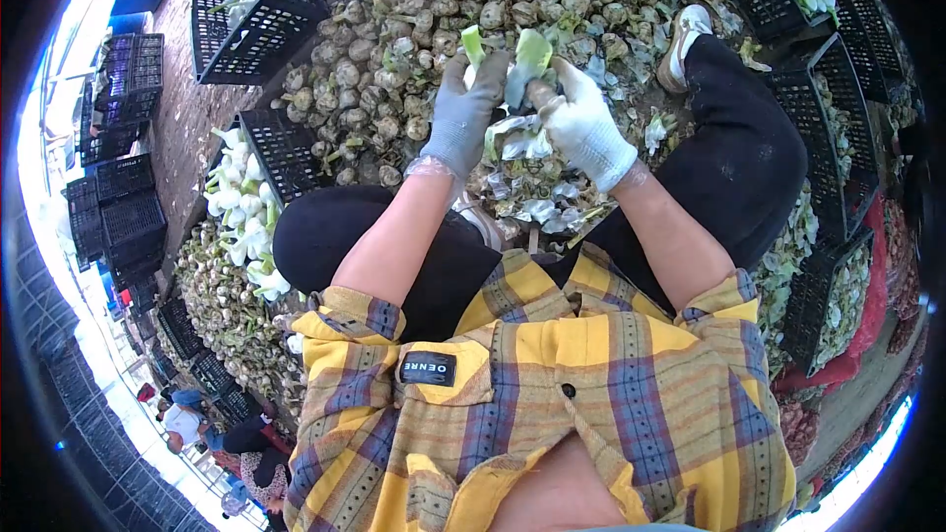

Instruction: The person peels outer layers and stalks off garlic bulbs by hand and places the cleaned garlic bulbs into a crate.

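Note:
My left hand [465,113], in a grey-white glove, is closed around a bulb with a short green stem [473,45] sticking up past the fingers. Beside it my right hand [584,123], in a white glove, has its fingers closed on something brownish at the thumb, too small to make out. A wide pale green leaf piece [530,56] stands up between the two hands. Loose whitish peel [520,141] hangs just below them. Under and beyond the hands lies a big heap of round bulbs [424,15] with bits of stem and skin.
Black crates stand left [258,15] and right [823,128]. White peeled bulbs [239,202] lie by a crate at the left. My bent legs frame the peel pile, one shoe [682,44] at the right. Other people [187,421] are at the lower left.

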`<state>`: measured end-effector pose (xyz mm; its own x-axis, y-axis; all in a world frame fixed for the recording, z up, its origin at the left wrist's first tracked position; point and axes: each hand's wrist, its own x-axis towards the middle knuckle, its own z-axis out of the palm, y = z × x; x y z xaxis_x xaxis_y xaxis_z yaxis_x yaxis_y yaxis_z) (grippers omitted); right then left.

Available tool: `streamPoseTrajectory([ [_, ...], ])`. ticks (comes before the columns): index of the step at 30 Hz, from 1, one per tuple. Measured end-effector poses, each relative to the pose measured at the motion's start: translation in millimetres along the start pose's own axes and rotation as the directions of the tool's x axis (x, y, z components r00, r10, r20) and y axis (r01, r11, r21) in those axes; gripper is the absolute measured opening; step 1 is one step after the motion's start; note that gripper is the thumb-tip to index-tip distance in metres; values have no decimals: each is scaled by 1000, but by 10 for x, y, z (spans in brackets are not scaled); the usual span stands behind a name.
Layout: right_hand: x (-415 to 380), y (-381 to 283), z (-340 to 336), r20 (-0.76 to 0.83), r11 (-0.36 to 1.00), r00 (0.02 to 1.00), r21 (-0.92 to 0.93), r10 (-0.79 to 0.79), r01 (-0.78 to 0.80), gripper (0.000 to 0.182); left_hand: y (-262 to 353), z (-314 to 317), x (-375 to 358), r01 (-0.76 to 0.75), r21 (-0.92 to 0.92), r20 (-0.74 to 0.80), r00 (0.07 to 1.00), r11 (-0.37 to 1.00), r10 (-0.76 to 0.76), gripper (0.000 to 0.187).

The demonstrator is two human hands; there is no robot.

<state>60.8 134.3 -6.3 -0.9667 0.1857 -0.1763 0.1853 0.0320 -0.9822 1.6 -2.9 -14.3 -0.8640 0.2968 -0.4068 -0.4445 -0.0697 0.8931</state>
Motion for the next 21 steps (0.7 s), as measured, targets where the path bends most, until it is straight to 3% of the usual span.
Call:
streamPoseTrajectory([
  [2, -16, 10, 43, 42, 978, 998, 201, 44, -52, 28, 72, 66, -38, 11, -72, -94, 995, 997, -18, 38],
  [3, 4, -12, 61, 1, 888, 976, 416, 216, -197, 27, 117, 48, -9, 105, -105, -164, 979, 989, -122, 32],
  [4, 27, -134, 16, 72, 730, 937, 608, 342, -313, 26, 115, 0, 47, 106, -183, -117, 985, 977, -129, 32],
  [6, 130, 137, -94, 135, 505, 973, 836, 189, -214, 26, 84, -99, 140, 117, -335, -23, 991, 935, -132, 33],
  [7, 108, 61, -137, 87, 385, 964, 905, 251, -182, 25, 198, -71, 70, 99, -341, -49, 991, 935, -123, 32],
  [8, 132, 131, -207, 101, 299, 975, 941, 197, -158, 24, 241, -89, 71, 107, -375, -51, 989, 921, -136, 32],
  [10, 151, 100, -232, -51, 717, 940, 661, 337, -221, 24, 285, -148, 93, 124, -444, -54, 985, 888, -164, 32],
  [11, 131, 96, -224, -36, 893, 952, 359, 303, -271, 30, 246, -175, 133, 89, -418, -119, 981, 904, -152, 36],
  [12, 91, 92, -214, -9, 961, 961, 14, 276, -276, 37, 220, -189, 126, 60, -351, -133, 985, 935, -113, 38],
  [13, 68, 90, -209, 25, 913, 966, -332, 258, -235, 45, 212, -188, 111, 30, -281, -143, 987, 959, -73, 40],
  [14, 113, 140, -160, 63, 818, 940, -515, 336, -258, 49, 210, -182, 100, -1, -208, -149, 988, 978, -31, 43],
  [16, 67, 462, -132, 203, 716, 978, -674, -57, 182, 54, 128, -188, 128, -85, -98, -133, 989, 992, 71, 53],
  [18, 29, 116, -75, 165, 962, 981, -269, 103, -56, 54, -83, -273, 230, -212, 42, -129, 968, 976, 216, 56],
  [20, 82, 58, -46, 203, 928, 945, 222, 257, -300, 56, 7, -197, 109, -210, 171, -30, 975, 963, 218, 58],
  [21, 94, 102, -41, 226, 879, 923, 300, 311, -370, 54, 71, -143, 22, -212, 235, 18, 977, 949, 214, 59],
])
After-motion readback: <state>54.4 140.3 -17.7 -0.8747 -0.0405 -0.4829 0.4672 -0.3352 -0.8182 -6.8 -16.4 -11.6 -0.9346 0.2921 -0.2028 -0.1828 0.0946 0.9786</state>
